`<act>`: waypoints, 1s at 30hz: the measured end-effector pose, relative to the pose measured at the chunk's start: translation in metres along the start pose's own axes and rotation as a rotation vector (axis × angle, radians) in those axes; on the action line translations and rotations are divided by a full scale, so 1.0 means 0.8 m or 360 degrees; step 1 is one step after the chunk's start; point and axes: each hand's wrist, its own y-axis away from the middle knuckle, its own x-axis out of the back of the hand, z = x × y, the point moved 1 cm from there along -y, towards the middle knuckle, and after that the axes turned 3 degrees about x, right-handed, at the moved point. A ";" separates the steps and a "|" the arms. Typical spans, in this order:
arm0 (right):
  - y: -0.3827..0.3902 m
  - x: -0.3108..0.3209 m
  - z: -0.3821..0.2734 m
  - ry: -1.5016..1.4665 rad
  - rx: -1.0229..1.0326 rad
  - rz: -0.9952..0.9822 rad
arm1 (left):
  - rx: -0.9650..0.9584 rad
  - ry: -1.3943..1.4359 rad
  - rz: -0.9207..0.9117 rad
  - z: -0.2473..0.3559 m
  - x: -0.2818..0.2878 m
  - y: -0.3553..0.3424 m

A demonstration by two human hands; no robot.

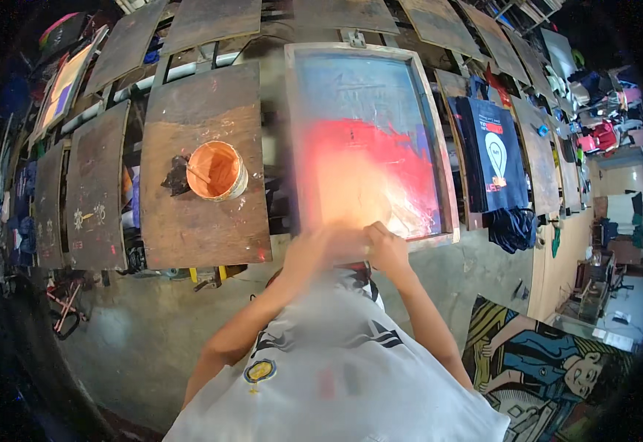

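A person in a white shirt [321, 401] works at a bench of wooden boards, both hands drawn together at the near edge of a wood-framed screen [443, 184]. The left hand [308, 256] is a blur (motion or glare hides its fingers), and whether it is clenched, released or grasping something cannot be told. The right hand [387, 250], close beside it at 3 o'clock, shows bent fingers; what they grasp, if anything, is likewise unclear.

The screen lies at 12 o'clock from the hands, its mesh blue at the far end, red across the middle and bright orange nearest the person. A metal clamp [356, 38] sits at its far edge. At 10 o'clock, a bucket [243, 184] coated orange inside stands on a stained board [196, 239], a stick [199, 174] leaning within it and a crumpled black scrap [176, 178] just beside it. A dark bag [476, 158] bearing a white teardrop-shaped print lies at 2 o'clock, with bunched dark fabric [513, 232] at 3. On the floor side, a painted panel [535, 361] shows a cartoon figure at 4 o'clock.
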 end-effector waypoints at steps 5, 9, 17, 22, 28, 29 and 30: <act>-0.013 -0.008 0.007 0.0018 -0.0017 0.0198 | -0.0132 0.0026 0.0106 -0.016 -0.005 -0.020; -0.056 -0.004 0.006 0.0068 -0.0039 0.0244 | -0.0144 -0.0108 0.0167 -0.042 -0.012 -0.056; -0.057 -0.006 0.005 0.0018 0.0043 0.0329 | -0.0086 -0.0117 0.0078 -0.051 -0.010 -0.067; 0.001 0.005 -0.004 -0.0004 -0.0012 0.0014 | 0.0076 -0.0140 -0.0099 -0.020 -0.032 0.008; -0.029 0.011 0.015 0.0048 0.0041 0.0103 | 0.0099 -0.0129 0.0210 -0.002 -0.034 -0.013; -0.042 0.015 0.021 0.0009 0.0186 0.0117 | 0.0074 -0.0180 0.0301 -0.004 -0.039 -0.017; -0.051 0.019 0.029 -0.0028 0.0321 0.0134 | 0.0041 -0.0226 0.0387 -0.005 -0.043 -0.022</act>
